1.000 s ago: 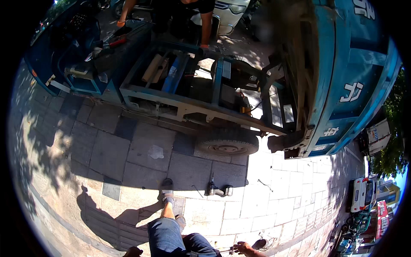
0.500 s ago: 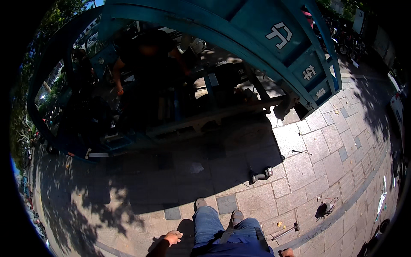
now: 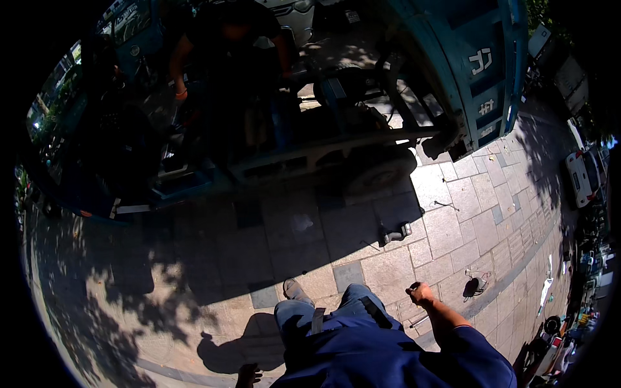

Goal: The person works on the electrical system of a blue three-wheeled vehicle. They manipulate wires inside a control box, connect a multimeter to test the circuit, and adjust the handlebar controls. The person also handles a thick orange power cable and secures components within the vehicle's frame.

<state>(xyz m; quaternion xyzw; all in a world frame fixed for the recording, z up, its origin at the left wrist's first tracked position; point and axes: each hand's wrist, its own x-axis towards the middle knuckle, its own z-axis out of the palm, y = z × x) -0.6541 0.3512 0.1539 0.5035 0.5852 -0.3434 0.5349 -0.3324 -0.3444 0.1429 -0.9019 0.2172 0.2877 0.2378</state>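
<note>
A: Where is the thin rod [image 3: 419, 321] lying?
B: It is resting on the paving [image 3: 381, 271], just beside the right forearm in this view; the forearm may be covering part of it.

A: What is the right hand [image 3: 422, 294] doing?
B: It is hanging out ahead, with its fingers curling in. Something dark is showing at the fingertips, but I cannot tell whether they are pinching anything.

A: And the left hand [image 3: 248, 375]?
B: It is hanging in shade at the lower edge, its fingers bending loosely and standing slightly apart.

A: What else is lying around?
B: A dark bundle with wire [image 3: 475, 284] is sitting to the right of the right hand, and a power drill [image 3: 396, 234] is lying farther ahead, by the shadow's edge.

A: Beyond that?
B: A blue truck [image 3: 497, 64] is standing with its bed tilting up. Behind its frame, a co-worker is leaning in, wearing an orange wristband [image 3: 182, 95].
</note>
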